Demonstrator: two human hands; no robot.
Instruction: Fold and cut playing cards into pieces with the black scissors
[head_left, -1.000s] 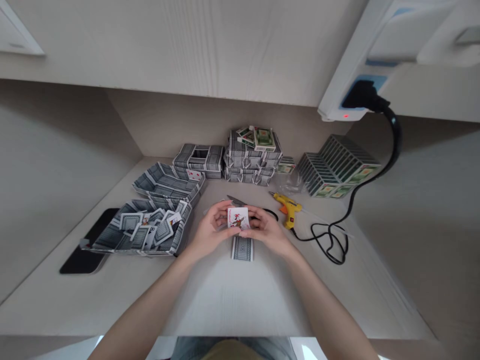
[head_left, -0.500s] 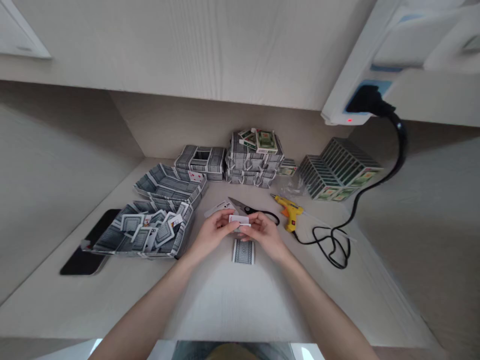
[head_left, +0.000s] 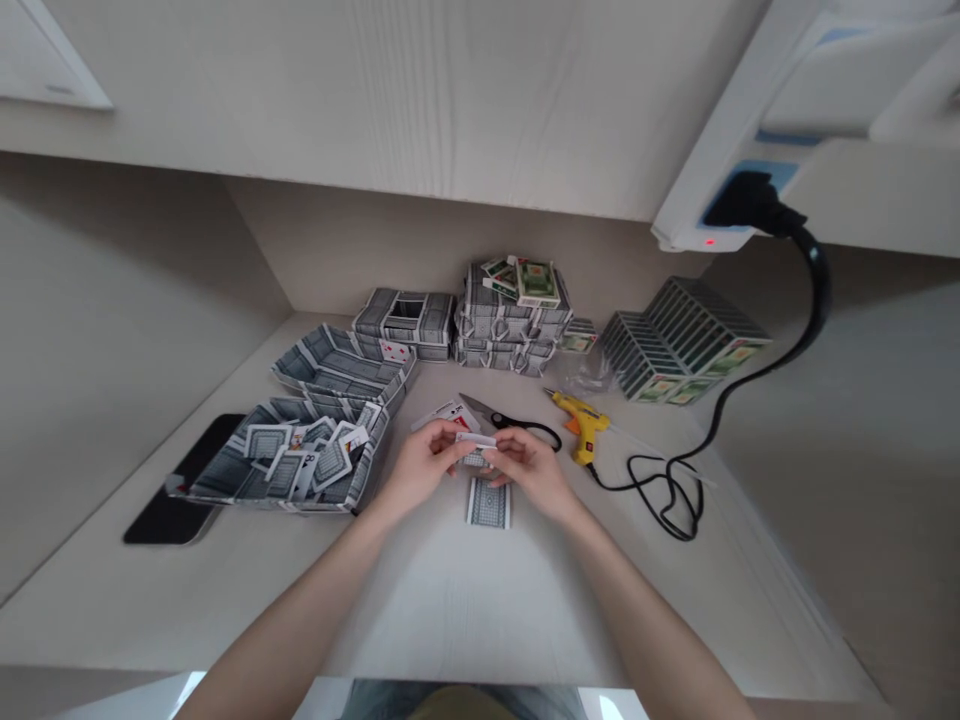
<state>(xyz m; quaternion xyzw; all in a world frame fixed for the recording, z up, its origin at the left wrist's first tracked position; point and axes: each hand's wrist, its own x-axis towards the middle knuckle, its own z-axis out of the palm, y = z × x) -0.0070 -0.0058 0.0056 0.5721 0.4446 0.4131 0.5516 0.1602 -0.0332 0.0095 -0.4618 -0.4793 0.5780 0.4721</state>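
Note:
Between my left hand (head_left: 429, 460) and my right hand (head_left: 529, 466) is a playing card (head_left: 475, 457), pinched at its two sides by thumbs and fingers. Its grey patterned back faces me, and a white strip along its top looks folded over. Just below on the table lies another card (head_left: 489, 504), patterned back up. Beyond my left hand rest face-up cards (head_left: 448, 412), partly covered by the fingers. Black-handled scissors (head_left: 510, 421) lie past my right hand, blades pointing up and left. A yellow glue gun (head_left: 583, 425) lies to the right.
At left, an open box made of cards (head_left: 360, 490) holds loose cards and overlaps a black phone (head_left: 161, 515). More card-built boxes (head_left: 510, 315) stand at the back. Stacked card packs (head_left: 686, 340) are back right. A black cord (head_left: 720, 400) runs from a power strip (head_left: 686, 215).
The card between my hands has tilted, so more of its patterned back shows under the white strip. The camera view has shifted slightly.

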